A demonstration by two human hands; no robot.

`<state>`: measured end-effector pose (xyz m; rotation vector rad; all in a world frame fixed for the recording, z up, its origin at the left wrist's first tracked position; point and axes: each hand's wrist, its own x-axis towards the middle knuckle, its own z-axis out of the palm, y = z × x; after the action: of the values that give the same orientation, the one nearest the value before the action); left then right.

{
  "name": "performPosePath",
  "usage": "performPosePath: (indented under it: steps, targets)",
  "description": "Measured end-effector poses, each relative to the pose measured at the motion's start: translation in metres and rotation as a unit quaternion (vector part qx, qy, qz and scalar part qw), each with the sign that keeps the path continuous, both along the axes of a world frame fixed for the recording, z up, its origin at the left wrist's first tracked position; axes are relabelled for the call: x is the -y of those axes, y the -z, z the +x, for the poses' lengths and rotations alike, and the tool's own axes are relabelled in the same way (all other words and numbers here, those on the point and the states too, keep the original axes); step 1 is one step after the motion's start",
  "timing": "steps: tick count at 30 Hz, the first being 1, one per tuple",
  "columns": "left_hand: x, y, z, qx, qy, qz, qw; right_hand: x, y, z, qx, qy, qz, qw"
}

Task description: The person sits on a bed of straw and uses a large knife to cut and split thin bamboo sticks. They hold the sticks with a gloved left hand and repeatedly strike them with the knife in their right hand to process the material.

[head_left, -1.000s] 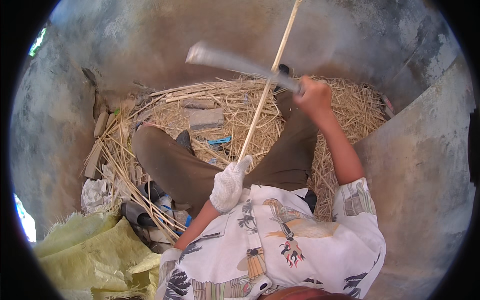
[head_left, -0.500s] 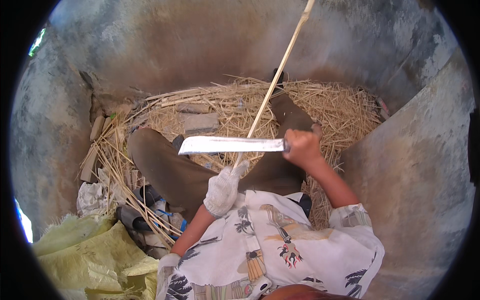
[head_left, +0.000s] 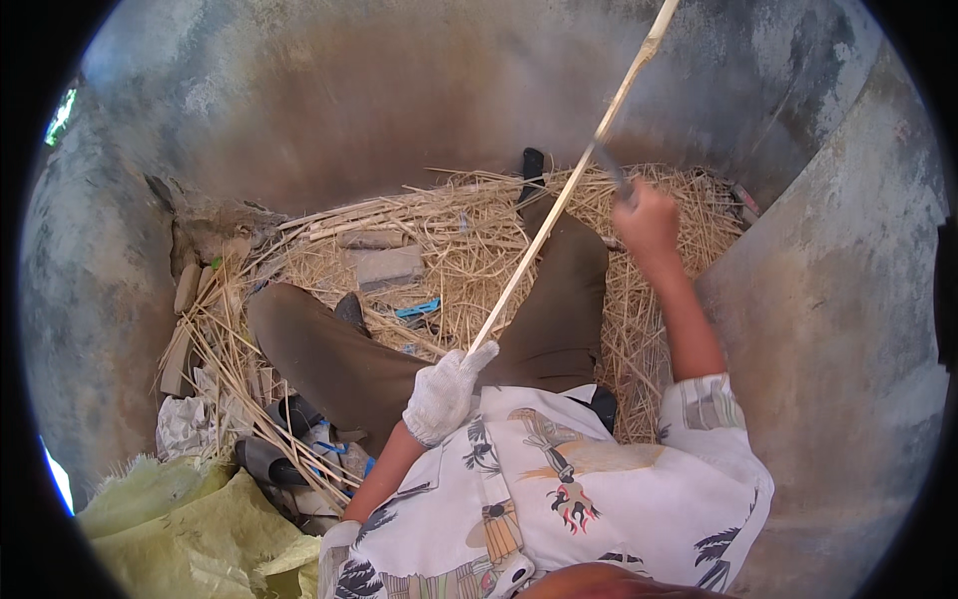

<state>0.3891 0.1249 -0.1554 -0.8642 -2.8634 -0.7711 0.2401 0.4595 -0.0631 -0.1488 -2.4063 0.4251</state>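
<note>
A long, pale bamboo strip (head_left: 539, 240) with a joint near its far end slants up from my lap toward the far wall. My left hand (head_left: 444, 399), in a white knitted glove, is closed around its near end. My bare right hand (head_left: 649, 225) grips the dark handle of a machete (head_left: 612, 170) farther out, to the right of the strip. The blade is blurred and seen nearly edge-on. Its tip lies over or against the strip; I cannot tell whether it touches.
Loose shavings (head_left: 464, 260) cover the floor between my bent legs. Bricks (head_left: 389, 267), a blue plastic piece (head_left: 417, 307) and thin split strips (head_left: 215, 349) lie about. A yellow-green woven sack (head_left: 200, 529) sits at lower left. Stained concrete walls (head_left: 399, 100) enclose the far side and right.
My right hand has moved away from my body and slightly right, turning the machete from broadside across the strip to nearly edge-on near its middle. The strip's far end has swung right.
</note>
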Motion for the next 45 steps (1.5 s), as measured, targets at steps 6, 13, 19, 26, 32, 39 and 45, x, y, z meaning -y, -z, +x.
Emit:
performPosePath:
  steps: [6, 13, 19, 26, 32, 39, 45]
  targets:
    - [-0.007, 0.014, -0.012, -0.11, -0.005, 0.056, 0.992, 0.056, 0.073, 0.071, -0.05, -0.264, 0.203, 0.942]
    - [0.006, -0.001, 0.006, -0.021, 0.028, 0.072, 0.997, -0.021, -0.016, -0.018, -0.191, -0.19, 0.182, 0.946]
    - [-0.002, 0.005, 0.001, -0.041, 0.027, 0.089, 0.995, -0.068, -0.076, -0.053, -0.078, 0.077, 0.064, 0.992]
    - [-0.002, 0.008, -0.001, -0.006, -0.033, 0.023, 0.999, 0.038, 0.051, 0.045, -0.012, -0.211, 0.178, 0.961]
    - [-0.001, 0.008, 0.004, 0.0, 0.002, -0.009, 1.0, -0.045, -0.009, -0.029, -0.207, -0.278, 0.354, 0.869]
    - [-0.009, 0.011, -0.002, 0.015, -0.005, -0.003, 1.0, -0.095, -0.054, -0.08, -0.037, 0.088, 0.112, 0.989]
    - [-0.006, 0.007, -0.007, 0.078, -0.038, 0.011, 0.996, -0.001, 0.053, -0.016, -0.024, -0.21, 0.252, 0.944]
